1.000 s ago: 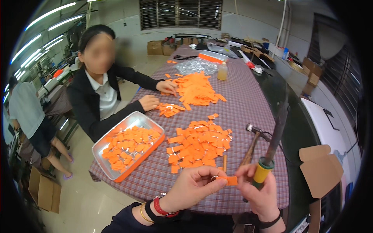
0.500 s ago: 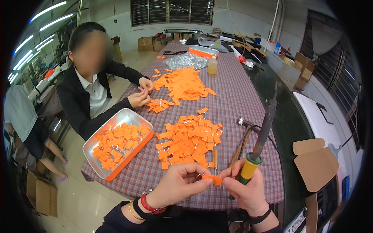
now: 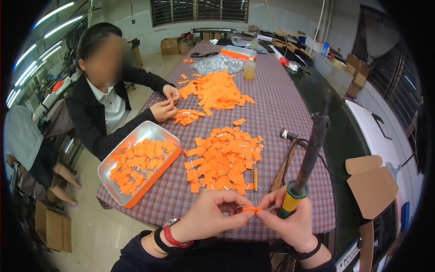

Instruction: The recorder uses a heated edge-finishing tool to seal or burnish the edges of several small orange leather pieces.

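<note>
Close to the table's front edge, my left hand (image 3: 222, 211) pinches a small orange tab (image 3: 250, 209) with a metal ring at its left end. My right hand (image 3: 290, 222) has thumb and forefinger closed on the tab's other end. A large soldering iron (image 3: 293, 199) with a yellow-and-green handle rests in the same hand, its dark shaft pointing up. An awl (image 3: 255, 180) with a wooden handle lies just beyond my fingertips. Past it spreads a pile of orange tabs with metal rings (image 3: 222, 158).
An orange-sided metal tray (image 3: 105, 174) of ringed tabs stands at the left. Across the table (image 3: 281, 118), a co-worker's hands (image 3: 165, 106) work beside a heap of plain orange strips (image 3: 219, 90). A bottle of yellowish liquid (image 3: 249, 68) stands behind. A hammer-like tool (image 3: 290, 140) and cable lie right.
The orange tab has turned edge-on between my fingers, and both thumbs have come closer together. The whole view has shifted slightly. My right hand still holds the soldering iron.
</note>
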